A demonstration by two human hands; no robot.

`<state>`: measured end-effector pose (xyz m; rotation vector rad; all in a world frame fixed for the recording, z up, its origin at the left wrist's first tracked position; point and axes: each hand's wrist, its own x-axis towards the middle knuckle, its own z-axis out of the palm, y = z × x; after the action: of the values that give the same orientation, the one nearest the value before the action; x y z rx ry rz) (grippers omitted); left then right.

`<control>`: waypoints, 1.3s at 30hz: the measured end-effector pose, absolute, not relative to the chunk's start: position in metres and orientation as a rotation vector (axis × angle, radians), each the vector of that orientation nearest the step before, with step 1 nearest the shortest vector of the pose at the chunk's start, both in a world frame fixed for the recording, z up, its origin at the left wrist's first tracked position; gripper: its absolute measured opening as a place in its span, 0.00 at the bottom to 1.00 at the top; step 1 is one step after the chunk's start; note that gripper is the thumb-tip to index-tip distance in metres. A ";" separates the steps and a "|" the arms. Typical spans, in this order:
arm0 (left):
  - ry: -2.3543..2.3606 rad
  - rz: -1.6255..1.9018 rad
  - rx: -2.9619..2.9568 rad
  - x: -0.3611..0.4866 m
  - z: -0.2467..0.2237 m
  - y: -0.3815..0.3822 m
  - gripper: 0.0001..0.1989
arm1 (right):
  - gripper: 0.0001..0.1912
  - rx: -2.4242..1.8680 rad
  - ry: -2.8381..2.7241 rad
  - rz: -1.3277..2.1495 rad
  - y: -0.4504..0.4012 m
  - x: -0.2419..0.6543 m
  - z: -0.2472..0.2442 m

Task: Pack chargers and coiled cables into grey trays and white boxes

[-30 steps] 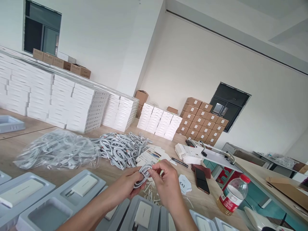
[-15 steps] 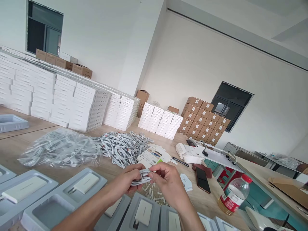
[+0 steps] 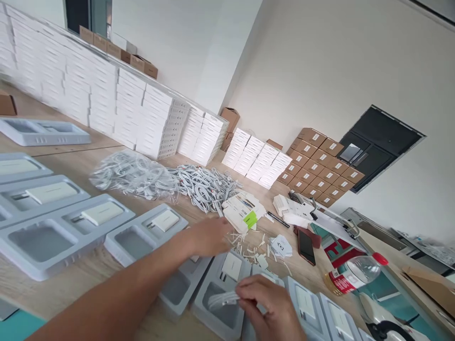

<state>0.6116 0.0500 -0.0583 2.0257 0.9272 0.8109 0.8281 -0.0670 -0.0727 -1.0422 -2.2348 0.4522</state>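
Observation:
My right hand (image 3: 268,303) is closed on a coiled white cable (image 3: 223,299), pinched between thumb and fingers. The coil hangs over the large hollow of a grey plastic tray (image 3: 199,303), whose upper hollow holds a white charger (image 3: 232,266). My left hand (image 3: 209,237) is stretched out above the table, close to white scraps (image 3: 249,248) and a printed card (image 3: 238,213). Its fingers are blurred and partly hidden, so their grip does not show. Beyond it lies a heap of loose grey-white cables (image 3: 206,184).
More grey trays with chargers (image 3: 94,222) line the table's near side. Bagged cables (image 3: 131,173) lie farther back, before stacked white boxes (image 3: 156,123). To the right are a phone (image 3: 306,247), a pen (image 3: 278,219) and a bottle (image 3: 355,272) near the edge.
Both hands held the coil together before; now the left has let go and moved apart. The right has carried the coil down over a tray. The view has shifted and tilted.

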 end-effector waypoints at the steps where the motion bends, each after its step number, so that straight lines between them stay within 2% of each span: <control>1: 0.933 0.676 2.161 0.614 -0.061 0.047 0.23 | 0.10 -0.988 -2.269 0.317 -0.069 0.827 -0.083; 3: 0.979 0.356 2.407 0.619 -0.064 0.043 0.27 | 0.12 -0.886 -2.282 0.095 -0.070 0.827 -0.100; 6: 1.004 0.130 2.505 0.624 -0.066 0.042 0.29 | 0.10 -0.735 -2.293 -0.052 -0.066 0.827 -0.112; 17: 1.089 0.153 2.488 0.622 -0.081 0.056 0.31 | 0.05 -0.593 -2.662 -0.096 -0.057 0.826 -0.106; 21: 1.127 0.149 2.489 0.621 -0.076 0.053 0.30 | 0.03 -0.602 -2.761 0.021 -0.053 0.825 -0.097; 25: 1.162 0.103 2.496 0.622 -0.072 0.049 0.30 | 0.05 -0.868 -2.629 0.203 -0.039 0.820 -0.064; 29: 1.160 0.066 2.482 0.622 -0.072 0.049 0.26 | 0.08 -1.235 -2.454 0.170 0.014 0.793 -0.042; 33: 1.163 0.038 2.464 0.621 -0.069 0.048 0.33 | 0.07 -1.595 -2.342 0.046 0.089 0.752 -0.058; 37: 1.101 0.001 2.446 0.617 -0.068 0.047 0.33 | 0.03 -1.687 -2.220 0.124 0.136 0.726 -0.084; 39: 1.097 0.040 2.409 0.617 -0.069 0.048 0.32 | 0.06 -1.702 -2.153 0.226 0.144 0.726 -0.088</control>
<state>0.6168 0.0477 -0.0694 2.4093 1.0973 0.0404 0.7262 0.1437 -0.0875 -1.7021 -2.1529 0.2256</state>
